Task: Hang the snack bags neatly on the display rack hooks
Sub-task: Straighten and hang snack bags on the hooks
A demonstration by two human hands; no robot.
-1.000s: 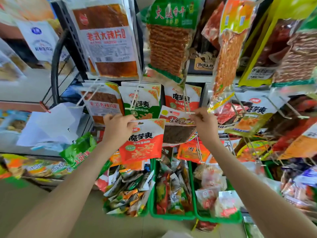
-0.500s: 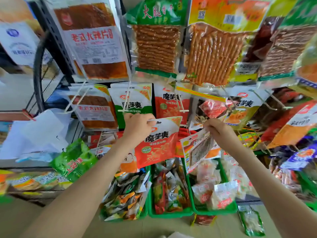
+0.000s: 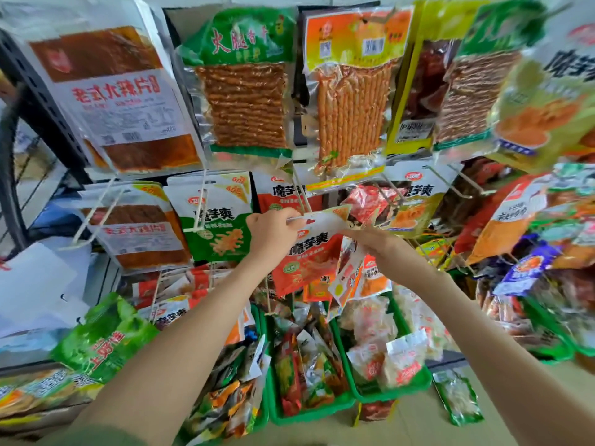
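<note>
Red bag (image 3: pixel 309 255) hangs at the middle of the rack (image 3: pixel 48 101), with its white top edge raised to the tip of a white hook (image 3: pixel 303 201). Whether the hook has passed through the hole cannot be told. At the bag's top left corner the left hand (image 3: pixel 273 235) pinches the edge, fingers (image 3: pixel 291 220) curled tight on it. From the right the right hand (image 3: pixel 376 249) reaches in, its fingertips touching the bag's upper right corner. An orange bag (image 3: pixel 346 278) dangles from under that hand, pinched there, though the grip itself is hidden.

Above, big clear packs (image 3: pixel 248 104) of reddish strips hang side by side on the top row. Just left of the hands is a green-and-white pack (image 3: pixel 219 226), on its own hook. The rack's post at far left is dark and perforated, and near it lies white paper (image 3: pixel 35 284). Below the hands, green baskets (image 3: pixel 309 413) stuffed with small packets stand in a row on a tan floor (image 3: pixel 415 423). One green packet (image 3: pixel 457 397) lies loose on the floor to their right. The right edge is blurred.
</note>
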